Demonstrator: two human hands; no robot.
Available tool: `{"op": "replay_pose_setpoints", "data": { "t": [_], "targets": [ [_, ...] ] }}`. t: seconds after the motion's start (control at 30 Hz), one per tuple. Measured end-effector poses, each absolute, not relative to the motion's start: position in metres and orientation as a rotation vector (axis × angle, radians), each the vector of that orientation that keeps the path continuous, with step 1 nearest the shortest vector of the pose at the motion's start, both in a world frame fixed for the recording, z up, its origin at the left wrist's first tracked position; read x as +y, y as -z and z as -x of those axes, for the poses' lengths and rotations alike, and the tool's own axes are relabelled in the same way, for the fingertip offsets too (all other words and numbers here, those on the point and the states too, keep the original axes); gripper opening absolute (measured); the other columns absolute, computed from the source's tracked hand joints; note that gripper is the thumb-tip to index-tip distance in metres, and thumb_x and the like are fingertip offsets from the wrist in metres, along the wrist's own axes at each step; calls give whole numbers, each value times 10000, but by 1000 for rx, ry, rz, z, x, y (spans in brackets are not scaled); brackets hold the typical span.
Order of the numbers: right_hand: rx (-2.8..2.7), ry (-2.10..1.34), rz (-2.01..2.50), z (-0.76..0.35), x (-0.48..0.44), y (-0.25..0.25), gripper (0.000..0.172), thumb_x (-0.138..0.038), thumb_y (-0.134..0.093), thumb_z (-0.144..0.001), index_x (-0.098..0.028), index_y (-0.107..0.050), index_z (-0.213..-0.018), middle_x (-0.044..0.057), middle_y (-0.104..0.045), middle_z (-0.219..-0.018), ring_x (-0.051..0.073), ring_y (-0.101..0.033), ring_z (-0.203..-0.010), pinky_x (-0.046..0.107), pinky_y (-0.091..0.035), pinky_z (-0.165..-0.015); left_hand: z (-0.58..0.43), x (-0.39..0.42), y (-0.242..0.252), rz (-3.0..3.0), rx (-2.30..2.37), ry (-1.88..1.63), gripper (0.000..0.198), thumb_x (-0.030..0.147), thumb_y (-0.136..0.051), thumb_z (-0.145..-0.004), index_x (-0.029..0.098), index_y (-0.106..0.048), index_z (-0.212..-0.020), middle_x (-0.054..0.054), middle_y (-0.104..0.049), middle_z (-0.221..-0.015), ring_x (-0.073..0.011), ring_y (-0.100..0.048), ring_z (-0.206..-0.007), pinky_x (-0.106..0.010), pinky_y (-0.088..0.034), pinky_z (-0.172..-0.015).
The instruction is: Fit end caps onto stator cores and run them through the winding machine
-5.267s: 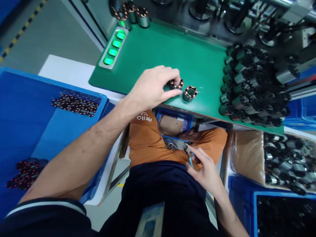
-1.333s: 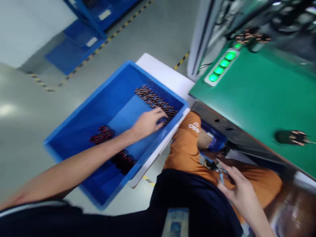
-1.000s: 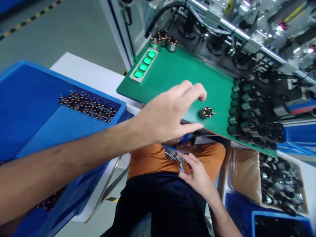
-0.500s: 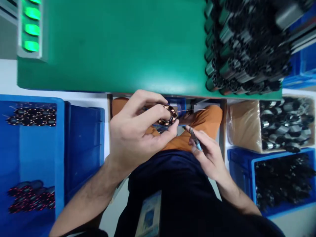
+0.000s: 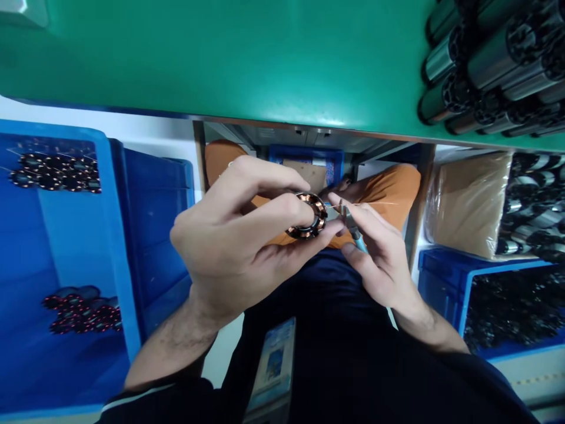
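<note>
A ring-shaped motor stator (image 5: 318,213) wound with copper wire is gripped in my left hand (image 5: 247,235), with a finger across its centre opening. From its right side a thin copper wire (image 5: 384,204) runs out past my right hand (image 5: 379,259). That hand is closed round a small pair of pliers or cutters (image 5: 356,237) with light blue handles. The tool's metal jaws lie at the wire, close beside the stator; whether they are closed on it I cannot tell. My left thumb tip is next to the jaws.
A green worktop (image 5: 220,65) lies ahead, with stacked dark metal cylinders (image 5: 494,70) at its right. On the left, a blue bin (image 5: 79,229) holds wound stators (image 5: 55,172). A cardboard box (image 5: 470,203) and another blue bin (image 5: 468,300) with black parts stand right.
My right hand has brought the tool up to the wire beside the stator. The left hand still holds the stator. The camera view has tilted down and come closer.
</note>
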State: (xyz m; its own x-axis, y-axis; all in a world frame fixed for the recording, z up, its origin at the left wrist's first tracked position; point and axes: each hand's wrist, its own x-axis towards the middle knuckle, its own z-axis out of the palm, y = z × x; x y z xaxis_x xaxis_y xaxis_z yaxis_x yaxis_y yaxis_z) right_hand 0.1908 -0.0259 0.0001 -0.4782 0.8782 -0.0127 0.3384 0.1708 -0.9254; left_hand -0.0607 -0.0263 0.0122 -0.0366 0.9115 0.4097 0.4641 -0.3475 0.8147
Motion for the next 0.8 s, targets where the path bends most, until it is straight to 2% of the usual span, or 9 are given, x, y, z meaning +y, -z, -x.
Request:
{"op": "replay_pose_setpoints", "data": {
  "t": [0.13, 0.27, 0.37, 0.43, 0.5, 0.6, 0.7, 0.8],
  "targets": [
    [-1872, -1247, 1166, -184, -27, -3, 698, -129, -652, -1101, -337, -742, -1761, 39, -889, -1267, 209, -745, -969, 388, -697, -923, 63, -24, -13, -1959, 1471, -1372, 245, 337, -1044, -1007, 294, -818, -924, -2, -870, -1125, -199, -803, -955, -366, -659, -811],
    [-1815, -1215, 1148, -179, -31, 1, 639, -104, -664, -1063, -324, -846, -1634, 26, -927, -1242, 185, -780, -882, 338, -690, -825, 64, -24, -10, -1946, 1422, -1377, 210, 366, -1024, -1034, 324, -831, -963, 10, -865, -1135, -208, -802, -949, -360, -661, -768],
    [-1762, -1244, 1182, -182, -28, 6, 590, -92, -677, -1052, -298, -888, -1563, 5, -898, -1091, 148, -712, -747, 305, -655, -750, 64, -26, -3, -1818, 1449, -1379, 225, 393, -1042, -1025, 321, -832, -987, -1, -854, -1143, -215, -802, -996, -376, -679, -819],
    [-1774, -1209, 1264, -186, -24, 10, 589, -112, -682, -1056, -282, -873, -1586, 8, -840, -1037, 152, -668, -753, 318, -635, -746, 63, -26, 3, -1630, 1412, -1384, 266, 424, -1062, -1012, 294, -829, -1003, -17, -848, -1142, -210, -812, -1044, -351, -664, -773],
    [-1862, -1111, 1329, -190, -19, 12, 625, -160, -701, -1052, -271, -827, -1654, 22, -769, -1020, 182, -647, -816, 359, -639, -779, 62, -25, 9, -1348, 1314, -1378, 287, 471, -1035, -1044, 271, -830, -1029, -26, -855, -1182, -187, -828, -1035, -286, -592, -622],
    [-2038, -901, 1333, -192, -15, 13, 656, -243, -760, -1044, -280, -786, -1698, 32, -676, -1000, 223, -616, -878, 419, -659, -803, 58, -21, 12, -937, 1190, -1309, 344, 562, -1000, -1070, 258, -842, -1041, -31, -875, -1203, -152, -833, -879, -230, -509, -474],
    [-2113, -719, 1288, -188, -17, 14, 586, -274, -783, -1057, -297, -816, -1641, 35, -664, -1002, 233, -624, -892, 438, -667, -800, 49, -18, 10, -753, 1117, -1279, 462, 660, -1054, -982, 245, -850, -999, -27, -864, -1058, -167, -856, -820, -206, -550, -471],
    [-2129, -578, 1280, -181, -20, 14, 534, -296, -783, -1069, -312, -832, -1601, 38, -689, -1004, 242, -655, -890, 457, -675, -789, 39, -16, 8, -712, 1078, -1292, 445, 635, -1069, -971, 243, -859, -964, -16, -851, -1002, -165, -865, -833, -183, -588, -502]
  ]
}}
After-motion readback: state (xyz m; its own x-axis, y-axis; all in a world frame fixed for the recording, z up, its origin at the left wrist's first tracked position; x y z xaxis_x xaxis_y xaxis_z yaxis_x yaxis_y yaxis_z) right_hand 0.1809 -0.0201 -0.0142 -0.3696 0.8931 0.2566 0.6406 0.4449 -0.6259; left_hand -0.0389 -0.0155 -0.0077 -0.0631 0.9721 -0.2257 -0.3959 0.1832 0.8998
